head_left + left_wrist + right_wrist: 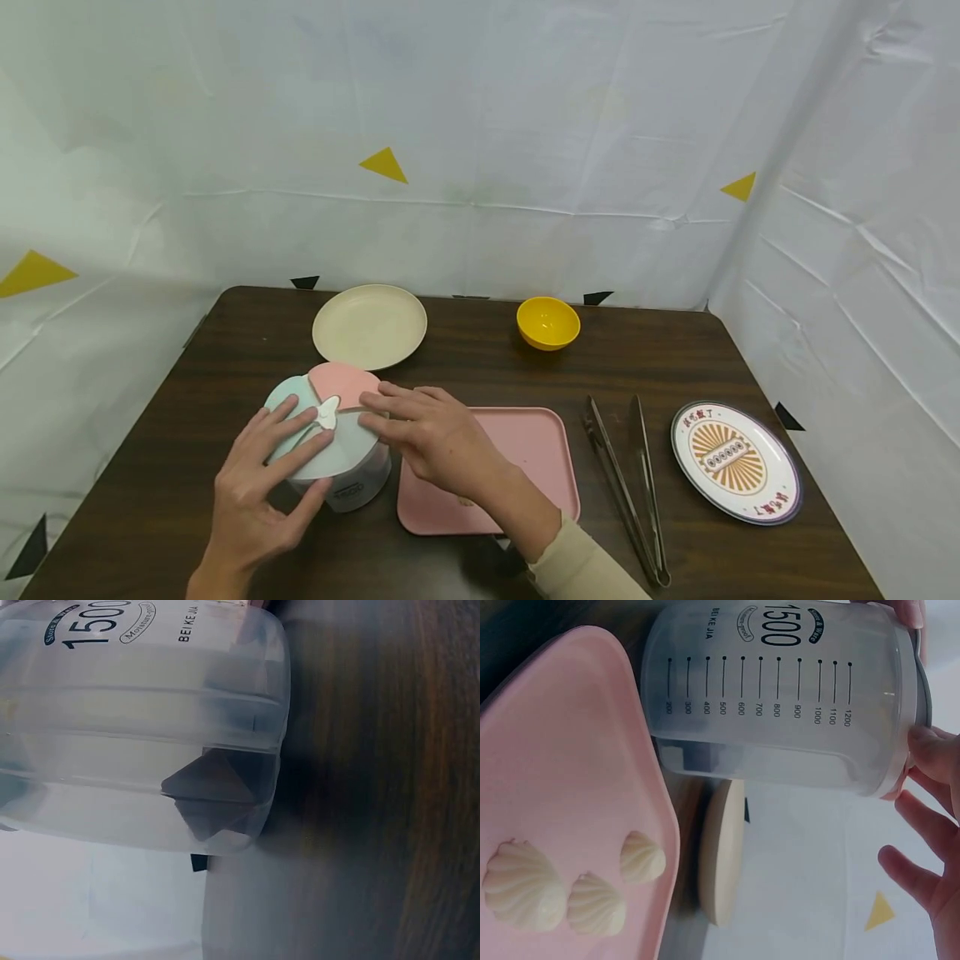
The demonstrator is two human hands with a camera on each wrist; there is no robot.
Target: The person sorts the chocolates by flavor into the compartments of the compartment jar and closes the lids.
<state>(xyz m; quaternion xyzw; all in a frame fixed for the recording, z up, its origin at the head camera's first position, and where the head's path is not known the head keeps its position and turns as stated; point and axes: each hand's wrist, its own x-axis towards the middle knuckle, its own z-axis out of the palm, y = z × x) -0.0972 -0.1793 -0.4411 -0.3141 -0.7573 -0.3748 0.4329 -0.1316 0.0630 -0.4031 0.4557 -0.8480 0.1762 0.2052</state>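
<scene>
A clear round storage canister (352, 487), marked 1500 with a printed scale (780, 686), stands at the table's left. Its lid (352, 450) has pale blue and pink sections and a white knob (327, 413) in the middle. My left hand (258, 492) lies over the lid's left side with fingers spread, the thumb toward the front rim. From the right, my right hand (435, 433) reaches the lid with fairly straight fingers at its edge; the right wrist view shows its thumb (934, 750) at the rim. The left wrist view has only the canister's wall (150, 712), no hand.
Right of the canister lies a pink tray (525, 442), partly under my right forearm, with cream fluted shell-shaped pieces (525, 889). A cream plate (370, 325) and a yellow bowl (548, 323) stand behind. Metal tongs (652, 533) and a patterned plate (735, 462) lie to the right.
</scene>
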